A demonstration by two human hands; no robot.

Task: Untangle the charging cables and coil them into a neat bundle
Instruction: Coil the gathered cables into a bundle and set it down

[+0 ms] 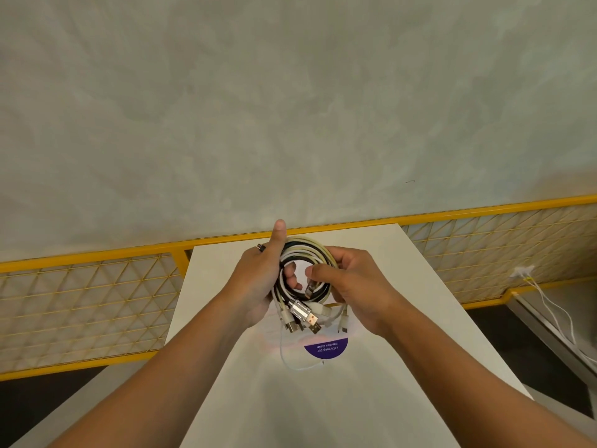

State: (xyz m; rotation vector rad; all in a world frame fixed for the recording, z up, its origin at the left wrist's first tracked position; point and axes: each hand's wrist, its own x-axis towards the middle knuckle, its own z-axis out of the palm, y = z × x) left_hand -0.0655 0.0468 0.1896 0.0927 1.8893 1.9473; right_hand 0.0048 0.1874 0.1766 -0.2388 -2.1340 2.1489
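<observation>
The cables [305,276] look nearly done, wound into one coil held above the bench [403,318], left hand [258,279] and right hand [352,282] both gripping it, with plugs [307,318] and a thin white tail [287,354] left to tuck in.

Tabletop [420,318] open right of and nearer than purple sticker [326,349]. Beyond sticker, left hand [258,279] and right hand [355,286] gripping cable coil [310,245] block passage; loose white cable [282,347] trails left of sticker.
</observation>
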